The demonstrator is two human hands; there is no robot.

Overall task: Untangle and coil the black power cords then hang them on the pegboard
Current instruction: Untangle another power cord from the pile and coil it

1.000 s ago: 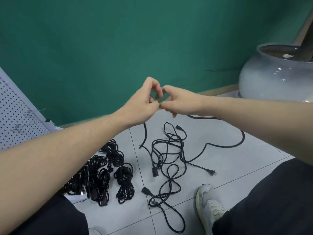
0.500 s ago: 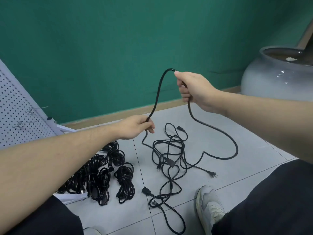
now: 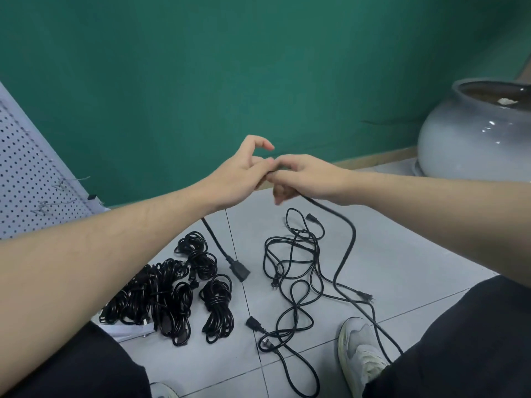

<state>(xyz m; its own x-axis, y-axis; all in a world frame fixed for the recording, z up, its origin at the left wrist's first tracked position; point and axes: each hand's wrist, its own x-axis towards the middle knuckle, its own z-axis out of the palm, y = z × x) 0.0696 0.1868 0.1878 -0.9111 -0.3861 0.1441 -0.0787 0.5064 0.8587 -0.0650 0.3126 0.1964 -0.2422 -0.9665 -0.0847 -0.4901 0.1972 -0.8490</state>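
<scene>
Both hands have come back together since half a second ago: the left hand (image 3: 240, 175) and right hand (image 3: 301, 175) now meet, each pinching the thick black power cord (image 3: 349, 234). Its block connector (image 3: 239, 270) hangs just right of the coiled black cord bundles (image 3: 172, 291), while the tangled thin black cords (image 3: 293, 271) lie right of that connector on the grey tiled floor (image 3: 402, 254).

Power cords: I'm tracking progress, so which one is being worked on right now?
The thick cord held up between the left hand and right hand; its connector dangles, while the others lie on the floor.
</scene>
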